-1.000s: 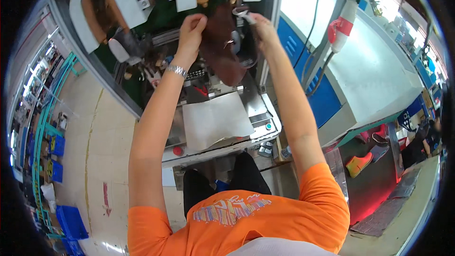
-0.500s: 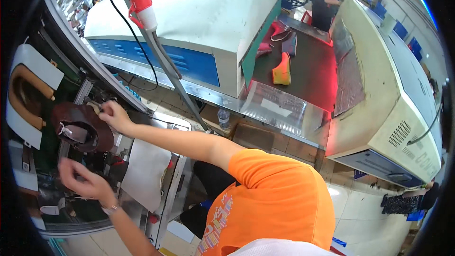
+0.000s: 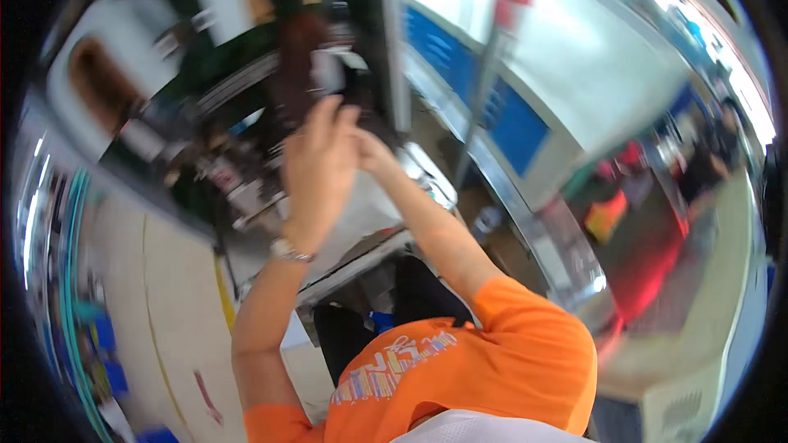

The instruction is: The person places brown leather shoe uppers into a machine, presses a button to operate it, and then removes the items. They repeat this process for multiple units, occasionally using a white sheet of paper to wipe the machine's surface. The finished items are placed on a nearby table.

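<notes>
Motion blurs this moment. In the middle, my left hand (image 3: 318,172), with a wristwatch (image 3: 292,252) on its wrist, reaches up toward a dark brown boot-like piece (image 3: 297,61) at the machine. Close against it on the right is my right hand (image 3: 371,152), its fingers partly covered by the left one. Smearing hides how the fingers of both hands are bent and whether anything lies between them. A pale light patch (image 3: 327,72) shows on the brown piece. Below the hands lies a whitish sheet or pad (image 3: 365,212) on the bench.
Metal machine parts (image 3: 238,189) stand left of my hands, with a white-and-brown curved fixture (image 3: 103,86) farther left. A slanting pole (image 3: 492,74) rises before a white-and-blue machine (image 3: 525,135). At the right, a red-lit conveyor (image 3: 636,267) carries a yellow-orange boot (image 3: 605,216); a person (image 3: 722,143) is beyond.
The view has swung left, so the workstation sits nearer the middle. My hands, apart before on either side of the brown piece, are now close together just below it.
</notes>
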The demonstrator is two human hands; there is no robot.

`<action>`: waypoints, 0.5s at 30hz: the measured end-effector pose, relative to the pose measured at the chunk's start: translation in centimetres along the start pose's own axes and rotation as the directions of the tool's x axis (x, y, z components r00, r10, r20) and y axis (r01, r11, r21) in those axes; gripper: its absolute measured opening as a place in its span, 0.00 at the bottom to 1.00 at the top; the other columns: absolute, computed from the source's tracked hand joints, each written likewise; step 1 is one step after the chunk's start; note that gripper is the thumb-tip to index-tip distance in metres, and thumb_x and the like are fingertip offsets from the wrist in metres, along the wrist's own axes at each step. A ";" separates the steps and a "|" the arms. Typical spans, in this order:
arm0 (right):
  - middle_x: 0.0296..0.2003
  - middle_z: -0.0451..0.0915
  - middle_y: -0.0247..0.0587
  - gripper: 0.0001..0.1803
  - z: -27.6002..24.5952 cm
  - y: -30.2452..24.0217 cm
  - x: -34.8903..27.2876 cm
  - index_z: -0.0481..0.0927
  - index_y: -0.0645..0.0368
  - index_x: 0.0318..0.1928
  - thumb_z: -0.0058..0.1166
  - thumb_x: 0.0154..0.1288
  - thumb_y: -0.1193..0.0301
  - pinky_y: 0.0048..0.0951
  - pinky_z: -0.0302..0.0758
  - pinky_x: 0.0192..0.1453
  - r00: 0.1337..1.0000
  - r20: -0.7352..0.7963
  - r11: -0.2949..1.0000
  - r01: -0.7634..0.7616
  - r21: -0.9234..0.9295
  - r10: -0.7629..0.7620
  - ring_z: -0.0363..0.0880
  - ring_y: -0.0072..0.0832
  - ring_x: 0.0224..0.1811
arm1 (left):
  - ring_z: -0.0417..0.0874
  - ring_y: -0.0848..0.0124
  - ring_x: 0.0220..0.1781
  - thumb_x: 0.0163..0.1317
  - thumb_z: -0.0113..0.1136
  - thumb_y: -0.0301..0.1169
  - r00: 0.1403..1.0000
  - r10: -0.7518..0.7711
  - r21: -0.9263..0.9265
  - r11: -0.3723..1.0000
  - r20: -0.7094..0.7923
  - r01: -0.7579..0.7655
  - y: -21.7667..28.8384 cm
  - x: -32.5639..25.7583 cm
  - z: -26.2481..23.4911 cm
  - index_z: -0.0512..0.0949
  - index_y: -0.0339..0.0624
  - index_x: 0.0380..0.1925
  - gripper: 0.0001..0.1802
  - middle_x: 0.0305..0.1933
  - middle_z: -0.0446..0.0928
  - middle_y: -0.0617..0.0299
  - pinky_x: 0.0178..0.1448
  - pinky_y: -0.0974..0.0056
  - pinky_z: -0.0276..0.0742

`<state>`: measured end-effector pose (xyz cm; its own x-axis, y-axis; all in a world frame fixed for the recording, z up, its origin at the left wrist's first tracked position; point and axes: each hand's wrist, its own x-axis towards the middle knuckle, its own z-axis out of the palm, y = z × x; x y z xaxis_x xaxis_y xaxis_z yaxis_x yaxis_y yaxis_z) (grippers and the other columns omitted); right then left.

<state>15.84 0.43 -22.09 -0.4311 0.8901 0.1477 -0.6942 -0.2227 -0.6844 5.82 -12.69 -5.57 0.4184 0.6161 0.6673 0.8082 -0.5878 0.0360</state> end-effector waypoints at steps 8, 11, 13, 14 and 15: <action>0.49 0.72 0.47 0.26 -0.9 0.2 0.9 0.68 0.61 0.51 0.41 0.62 0.53 0.43 0.67 0.56 0.978 0.063 0.923 0.167 0.347 -0.200 0.71 0.38 0.51 | 0.69 0.62 0.50 0.52 0.53 0.29 1.000 -0.016 0.030 0.999 -0.004 0.016 0.1 -1.0 -0.5 0.69 0.43 0.50 0.22 0.58 0.61 0.57 0.48 0.60 0.64; 0.49 0.71 0.48 0.24 -2.5 -0.5 1.3 0.67 0.61 0.51 0.39 0.64 0.55 0.44 0.66 0.57 0.969 0.085 0.900 0.179 0.398 -0.230 0.70 0.39 0.52 | 0.67 0.61 0.51 0.52 0.54 0.29 1.000 0.006 -0.013 1.000 -0.015 -0.006 0.7 -0.9 -0.3 0.69 0.42 0.50 0.22 0.57 0.61 0.56 0.51 0.59 0.63; 0.49 0.71 0.48 0.23 -3.2 -0.1 1.0 0.67 0.61 0.51 0.38 0.65 0.56 0.44 0.66 0.57 0.972 0.067 0.893 0.178 0.413 -0.225 0.69 0.39 0.53 | 0.67 0.60 0.51 0.51 0.55 0.29 1.000 -0.007 -0.056 0.998 -0.014 0.006 0.8 -1.0 -0.2 0.68 0.41 0.50 0.23 0.57 0.61 0.56 0.53 0.58 0.63; 0.49 0.71 0.48 0.21 -2.9 -0.3 0.9 0.67 0.61 0.50 0.37 0.65 0.59 0.44 0.66 0.57 0.975 0.047 0.894 0.178 0.411 -0.216 0.69 0.39 0.52 | 0.67 0.60 0.51 0.51 0.55 0.30 1.000 -0.025 -0.083 0.996 -0.014 0.023 1.1 -1.1 -0.2 0.68 0.41 0.50 0.23 0.57 0.61 0.55 0.53 0.57 0.62; 0.48 0.71 0.48 0.19 -2.4 -0.3 0.9 0.68 0.61 0.49 0.36 0.66 0.61 0.44 0.66 0.57 0.978 0.030 0.894 0.177 0.411 -0.207 0.69 0.40 0.52 | 0.67 0.60 0.52 0.51 0.55 0.30 0.999 -0.042 -0.111 0.993 -0.013 0.041 1.2 -1.1 -0.1 0.68 0.41 0.50 0.23 0.56 0.62 0.55 0.54 0.57 0.62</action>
<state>17.07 2.30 -23.45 -0.2950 0.9048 0.3070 -0.9341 -0.2054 -0.2921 6.24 -14.14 -6.18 0.3786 0.6337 0.6746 0.7737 -0.6168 0.1451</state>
